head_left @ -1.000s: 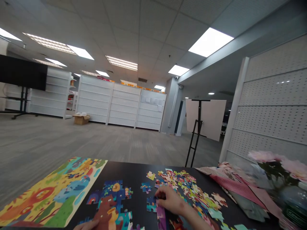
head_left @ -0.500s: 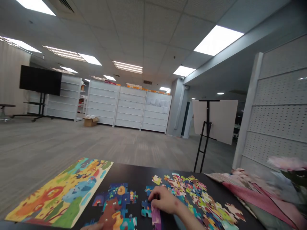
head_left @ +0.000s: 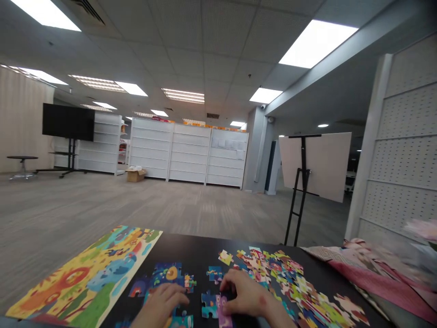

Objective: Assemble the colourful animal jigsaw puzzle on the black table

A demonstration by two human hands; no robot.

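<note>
My right hand (head_left: pixel 245 294) has curled fingers, its thumb against a purple puzzle piece (head_left: pixel 224 314) on the black table. A blue puzzle piece (head_left: pixel 209 304) lies against the purple one's left side, and another blue piece (head_left: pixel 215 273) sits just beyond. My left hand (head_left: pixel 161 303) lies palm down, fingers extended, over a partly joined puzzle section (head_left: pixel 168 272) in dark blue. It covers most of the brown bear seen there earlier. A small multicoloured piece (head_left: pixel 190 282) is at that section's right edge.
A heap of loose puzzle pieces (head_left: pixel 283 278) spreads right of my right hand. The yellow picture sheet (head_left: pixel 85 273) lies at the left. Pink wrapping (head_left: pixel 382 282) is at the right edge. Beyond the black table (head_left: pixel 191 243) stand an easel board (head_left: pixel 316 166) and white shelves (head_left: pixel 189 155).
My left hand has come up from the bottom edge onto the joined section, covering the bear. My right hand stays by the purple piece, its thumb now lower on it. The view has shifted slightly.
</note>
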